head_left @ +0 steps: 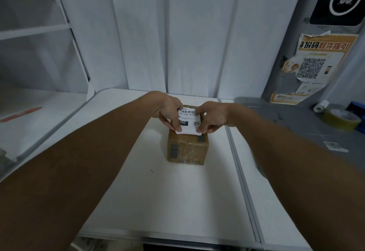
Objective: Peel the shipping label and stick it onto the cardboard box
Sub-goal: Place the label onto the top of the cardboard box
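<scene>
Cardboard box (187, 148), one, brown, shut and taped over the top seam, so I cannot tell what is inside; it stands near the far middle of the white desk (158, 191). Printed barcode bars show on its near left face.

Shipping label (189, 121), one, white, with barcode, the figures "150" on a dark block and a small square code. I see it held flat over the far part of the box top; whether it touches the cardboard I cannot tell. Its near edge juts past my fingers.

Left hand (167, 110): fingers pinched on the label's left edge. Right hand (212, 116): fingers pinched on the right edge. Both hands are closed on the label, set apart by its width.

Tape roll (341, 119), yellowish, on the grey surface at right, well apart from the box. Small white paper roll (321, 105) lies just behind it. Orange poster (314, 63) with a QR code hangs on the right wall.
</scene>
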